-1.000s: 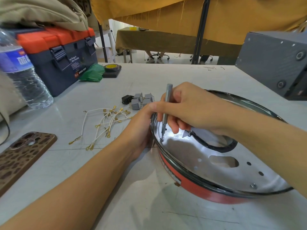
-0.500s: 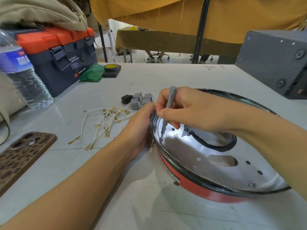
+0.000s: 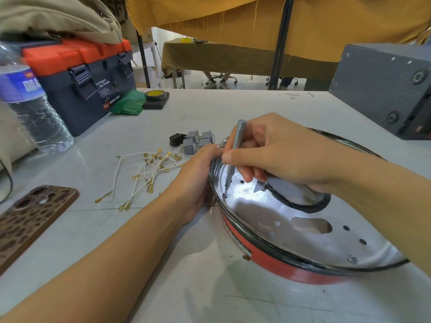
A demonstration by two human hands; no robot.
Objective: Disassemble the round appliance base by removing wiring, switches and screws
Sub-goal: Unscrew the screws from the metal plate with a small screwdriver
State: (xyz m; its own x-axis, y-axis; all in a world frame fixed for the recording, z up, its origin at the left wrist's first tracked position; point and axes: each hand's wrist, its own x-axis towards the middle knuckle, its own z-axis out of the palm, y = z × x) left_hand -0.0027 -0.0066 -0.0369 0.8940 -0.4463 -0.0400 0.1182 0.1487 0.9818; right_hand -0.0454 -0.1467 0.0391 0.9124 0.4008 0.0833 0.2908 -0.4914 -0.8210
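Note:
The round appliance base point(image 3: 286, 264), red-walled with a shiny metal inside and a black rim, lies on the table at the right. My left hand point(image 3: 198, 180) grips its left rim. My right hand point(image 3: 275, 150) holds a slim grey screwdriver point(image 3: 234, 150) nearly upright, its tip on a screw point(image 3: 224, 195) inside the base near the left rim. Another screw point(image 3: 352, 259) sits at the near right of the metal plate. Loose white wires with gold terminals point(image 3: 149, 173) and grey switches point(image 3: 198, 141) lie on the table left of the base.
A leopard-print phone point(image 3: 30, 220) lies at the near left. A water bottle point(image 3: 30, 108) and a blue and orange toolbox point(image 3: 79, 80) stand at the far left, with a tape roll point(image 3: 156, 95) beside them. A grey box point(image 3: 384, 87) stands at the far right.
My right hand has shifted its fingers around the screwdriver, which leans slightly differently. Its tip stays on the same screw. My left hand has not moved.

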